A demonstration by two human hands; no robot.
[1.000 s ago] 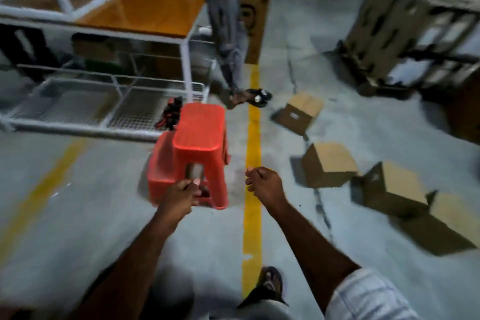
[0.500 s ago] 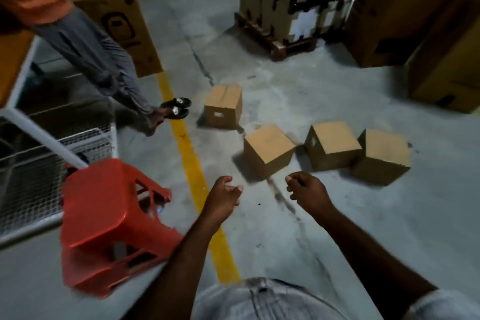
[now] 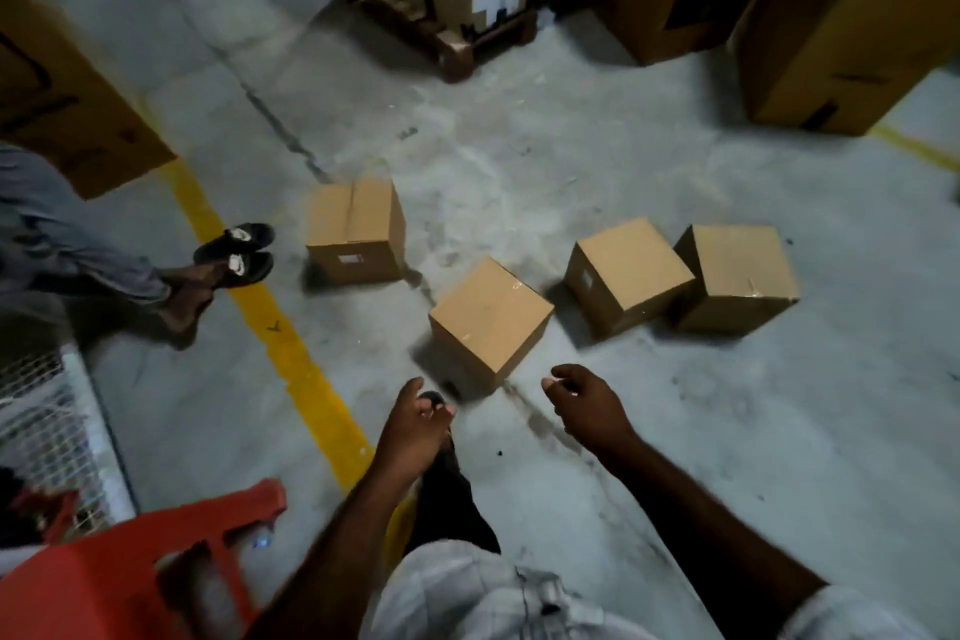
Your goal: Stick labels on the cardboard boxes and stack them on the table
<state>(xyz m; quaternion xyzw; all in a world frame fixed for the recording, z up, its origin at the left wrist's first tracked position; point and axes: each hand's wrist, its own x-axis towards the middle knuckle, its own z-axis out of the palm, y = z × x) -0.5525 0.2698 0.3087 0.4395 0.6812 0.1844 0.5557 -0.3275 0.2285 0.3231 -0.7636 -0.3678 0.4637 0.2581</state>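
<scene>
On the floor (image 3: 597, 161), right of the yellow line (image 3: 291, 353), sit four boxes (image 3: 356, 231), the two rightmost close together. The left hand (image 3: 415, 426) and right hand (image 3: 587, 405) hover by the nearest box (image 3: 491, 322), fingers loosely curled, empty.

Four cardboard boxes (image 3: 491, 322), perhaps two labels (image 3: 351, 258)

red plastic stool (image 3: 124, 582), yellow floor line (image 3: 270, 322), wooden pallet (image 3: 457, 47), black sandals (image 3: 236, 252)

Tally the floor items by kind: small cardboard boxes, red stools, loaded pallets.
Small cardboard boxes: 4
Red stool: 1
Loaded pallet: 1
Total: 6
</scene>
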